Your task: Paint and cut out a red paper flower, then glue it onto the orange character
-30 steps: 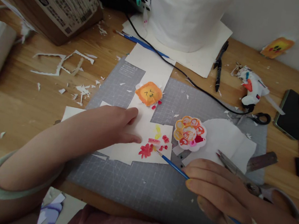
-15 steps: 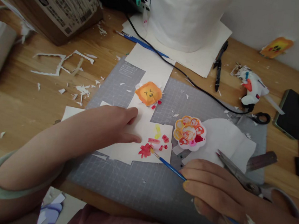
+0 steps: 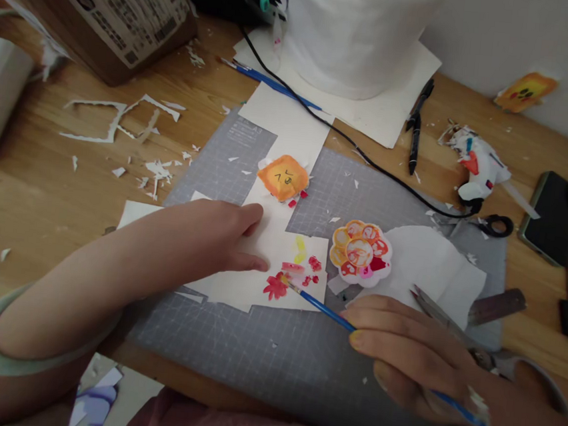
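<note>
Paintbrush (image 3: 325, 310), tip farther left than before, at red flower (image 3: 274, 288)

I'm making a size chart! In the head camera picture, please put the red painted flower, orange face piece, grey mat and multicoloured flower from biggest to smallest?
1. Grey mat
2. Multicoloured flower
3. Orange face piece
4. Red painted flower

Number 3 lies farther away than number 2, so their real sizes are unsure.
</note>
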A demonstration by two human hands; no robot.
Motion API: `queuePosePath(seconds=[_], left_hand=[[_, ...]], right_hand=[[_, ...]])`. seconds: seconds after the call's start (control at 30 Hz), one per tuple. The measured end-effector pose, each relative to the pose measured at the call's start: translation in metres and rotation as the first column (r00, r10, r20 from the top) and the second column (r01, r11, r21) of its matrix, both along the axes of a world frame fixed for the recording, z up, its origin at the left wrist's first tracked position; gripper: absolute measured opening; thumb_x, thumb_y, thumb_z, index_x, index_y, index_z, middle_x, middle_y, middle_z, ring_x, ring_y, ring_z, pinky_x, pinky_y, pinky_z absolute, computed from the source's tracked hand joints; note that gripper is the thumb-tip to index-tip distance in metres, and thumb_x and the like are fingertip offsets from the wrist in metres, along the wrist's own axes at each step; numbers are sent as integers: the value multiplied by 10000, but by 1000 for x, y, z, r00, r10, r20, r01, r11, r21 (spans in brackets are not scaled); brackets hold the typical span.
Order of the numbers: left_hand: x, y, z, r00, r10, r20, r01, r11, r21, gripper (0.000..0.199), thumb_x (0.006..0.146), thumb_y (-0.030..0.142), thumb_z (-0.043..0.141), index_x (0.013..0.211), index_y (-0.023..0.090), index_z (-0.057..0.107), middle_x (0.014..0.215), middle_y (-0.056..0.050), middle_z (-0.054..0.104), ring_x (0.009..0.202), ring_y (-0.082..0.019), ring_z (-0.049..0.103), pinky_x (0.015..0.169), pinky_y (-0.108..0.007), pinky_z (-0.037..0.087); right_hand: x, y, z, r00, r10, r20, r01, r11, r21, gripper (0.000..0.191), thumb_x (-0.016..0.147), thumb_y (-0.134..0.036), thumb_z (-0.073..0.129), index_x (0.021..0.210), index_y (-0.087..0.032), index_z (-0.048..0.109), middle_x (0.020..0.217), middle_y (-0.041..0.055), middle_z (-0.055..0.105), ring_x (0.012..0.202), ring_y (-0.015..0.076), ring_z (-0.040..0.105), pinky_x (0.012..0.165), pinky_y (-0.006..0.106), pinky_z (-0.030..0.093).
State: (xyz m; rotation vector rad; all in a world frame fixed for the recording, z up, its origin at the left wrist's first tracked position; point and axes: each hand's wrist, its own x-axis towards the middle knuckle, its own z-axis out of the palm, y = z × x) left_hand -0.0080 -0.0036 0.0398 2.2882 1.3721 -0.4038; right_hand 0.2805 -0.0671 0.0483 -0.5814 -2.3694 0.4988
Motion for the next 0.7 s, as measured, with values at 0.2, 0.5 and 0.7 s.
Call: queuePosePath(seconds=[0.2,0.5,0.7], left_hand=[[3,1,3,1000,17,-1,-17,1000,-23,449,820,659,530,936,226,556,689,-43,637,591,-257,600,592,-345,341],[4,0,3,1000,-2,10,2,1000,5,425,827,654,521,904,236,529,663,-32,618,574,-242,583,578,-341,327],[5,1,6,1000,2,-5,-2,1000,-11,399,839,635,514,895,240,516,656,-17,612,569,-222,581,562,-329,315]], right_hand=[[-12,4,-13,992,27,-124,-23,999,31,214,1022,-145,388,974,-101,593,790,64,713,870,114,706,866,214,587],[-9,2,-9,995,-12,-97,22,994,106,250,1025,-193,394,937,-139,621,805,51,708,888,124,683,806,208,606],[-11,3,-5,998,5,-63,3,992,124,249,1012,-178,404,898,-137,621,801,74,696,870,137,668,790,195,598]])
